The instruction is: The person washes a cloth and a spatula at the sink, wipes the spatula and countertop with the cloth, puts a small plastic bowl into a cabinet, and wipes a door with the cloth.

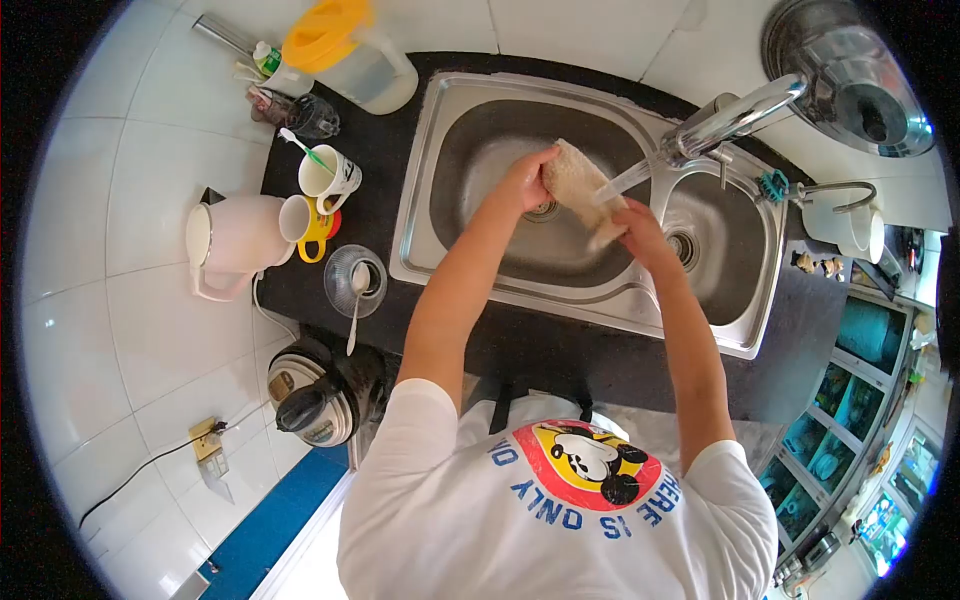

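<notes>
A beige, rough-textured cloth (572, 178) is stretched between my hands above the larger sink bowl (470, 150). My left hand (530, 180) grips its upper left end, and my right hand (640, 232) is closed on its lower right end. From the chrome faucet (735, 120), a stream of water (625, 180) falls onto the cloth near my right hand. Part of the drain shows behind the cloth.
A smaller bowl (725, 240) adjoins on the right. Left on the counter stand a yellow-lidded pitcher (365, 70), a mug with a toothbrush (330, 175), a pink kettle (240, 240), and a glass bowl with a spoon (355, 280). A metal pot (850, 80) is at upper right.
</notes>
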Available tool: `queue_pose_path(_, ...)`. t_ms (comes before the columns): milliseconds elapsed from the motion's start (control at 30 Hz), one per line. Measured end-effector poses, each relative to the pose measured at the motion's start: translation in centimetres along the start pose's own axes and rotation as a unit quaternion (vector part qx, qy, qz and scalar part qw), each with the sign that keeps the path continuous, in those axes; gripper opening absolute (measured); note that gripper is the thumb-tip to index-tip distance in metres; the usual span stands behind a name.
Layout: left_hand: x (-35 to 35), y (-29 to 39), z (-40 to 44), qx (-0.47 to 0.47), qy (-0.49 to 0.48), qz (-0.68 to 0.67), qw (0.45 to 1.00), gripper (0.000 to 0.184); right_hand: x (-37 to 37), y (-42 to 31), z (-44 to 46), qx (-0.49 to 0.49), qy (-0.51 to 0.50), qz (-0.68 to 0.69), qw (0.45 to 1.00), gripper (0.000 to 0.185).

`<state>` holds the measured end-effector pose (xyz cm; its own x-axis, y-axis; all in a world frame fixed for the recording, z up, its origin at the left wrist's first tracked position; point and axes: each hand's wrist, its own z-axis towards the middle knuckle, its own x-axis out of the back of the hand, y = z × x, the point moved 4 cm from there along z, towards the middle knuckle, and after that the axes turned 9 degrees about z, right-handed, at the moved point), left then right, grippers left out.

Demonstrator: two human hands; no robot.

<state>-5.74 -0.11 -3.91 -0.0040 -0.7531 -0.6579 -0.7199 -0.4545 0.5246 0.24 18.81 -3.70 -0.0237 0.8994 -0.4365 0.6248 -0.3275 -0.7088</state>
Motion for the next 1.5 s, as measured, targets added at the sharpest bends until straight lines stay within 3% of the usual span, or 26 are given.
queue_pose_path(67,0.6,0.1,-0.4,0.011,0.008,0.018,1.0,0.033,0.5,-0.7,-0.5,-0.002,-0.024,0.077,0.997,0.036)
queue_pose_path(267,-0.6,-1.3,-0.2,0.009,0.004,0.013,1.0,0.037,2.3,-1.6,-1.9,-0.041,0.03,0.208,0.977,0.033)
queue_pose_path(333,-1.2,-2.5,0.7,0.019,-0.025,-0.055,0.998,0.04,3.2,-1.4,-2.4,-0.017,0.084,0.206,0.975,0.029)
queue_pose_path(467,-3.6,-3.2,-0.6,0.036,-0.035,-0.004,0.999,0.045,4.8,-1.9,-4.0,0.028,0.082,0.17,0.982,0.03)
queue_pose_path(567,-4.5,-4.0,-0.4,0.045,-0.1,0.009,0.994,0.046,4.5,-3.0,-5.4,0.123,0.15,0.083,0.978,0.038)
queue_pose_path(667,-4.0,-4.1,-0.7,0.054,-0.096,0.074,0.991,0.047,2.5,-3.8,-6.5,0.131,0.185,0.019,0.974,0.039)
queue_pose_path(767,-2.5,-4.7,-1.2,0.065,-0.021,0.184,0.981,0.048,0.8,-2.0,-4.1,0.105,0.133,0.01,0.986,0.036)
queue_pose_path(833,-2.3,-5.3,-1.1,0.078,0.032,0.18,0.98,0.045,-1.5,1.3,-0.5,0.206,0.1,-0.056,0.972,0.037)
queue_pose_path(867,-2.0,-5.8,-0.6,0.062,0.013,0.153,0.986,0.045,-2.5,2.5,0.9,0.246,0.09,-0.048,0.964,0.037)
queue_pose_path(900,-1.8,-6.4,0.0,0.049,-0.001,0.122,0.991,0.045,-3.4,4.2,2.1,0.202,-0.063,0.268,0.94,0.042)
queue_pose_path(933,-2.6,-6.9,-0.2,0.041,-0.017,0.08,0.996,0.044,-4.2,3.6,1.3,0.294,0.103,-0.011,0.95,0.039)
queue_pose_path(967,-2.8,-6.8,-0.4,0.03,-0.024,0.035,0.999,0.043,-5.9,2.8,0.4,0.332,0.258,-0.287,0.861,0.037)
queue_pose_path(1000,-0.3,-7.5,1.4,0.031,-0.085,0.005,0.996,0.043,-7.8,2.2,-0.5,0.418,0.306,-0.39,0.761,0.024)
queue_pose_path(1033,4.4,-9.2,4.5,0.029,-0.138,-0.03,0.99,0.044,-9.4,1.8,-1.6,0.486,0.34,-0.486,0.642,0.023)
queue_pose_path(1067,6.8,-10.3,6.0,0.028,-0.188,-0.068,0.979,0.044,-9.9,0.9,-2.7,0.483,0.287,-0.434,0.704,0.021)
queue_pose_path(1133,4.9,-9.2,3.0,-0.017,-0.12,-0.003,0.993,0.045,-10.8,-1.6,-5.2,0.47,0.168,-0.319,0.805,0.027)
queue_pose_path(1233,1.3,-8.7,2.9,-0.001,-0.194,0.013,0.981,0.046,-8.1,-0.9,-2.7,0.339,0.146,-0.416,0.831,0.021)
queue_pose_path(1300,-0.8,-8.5,2.6,0.043,-0.124,0.095,0.987,0.044,-5.0,0.6,0.7,0.319,0.195,-0.432,0.821,0.021)
queue_pose_path(1333,-2.7,-7.6,1.1,0.065,-0.001,0.183,0.981,0.043,-3.5,1.3,2.4,0.308,0.218,-0.44,0.815,0.021)
queue_pose_path(1400,-3.6,-7.2,0.8,0.067,0.127,0.247,0.958,0.04,-0.7,1.3,4.0,0.295,0.262,-0.427,0.813,0.023)
queue_pose_path(1500,-3.5,-7.1,1.1,0.026,0.148,0.183,0.971,0.036,-1.2,0.5,2.9,0.285,0.309,-0.333,0.844,0.026)
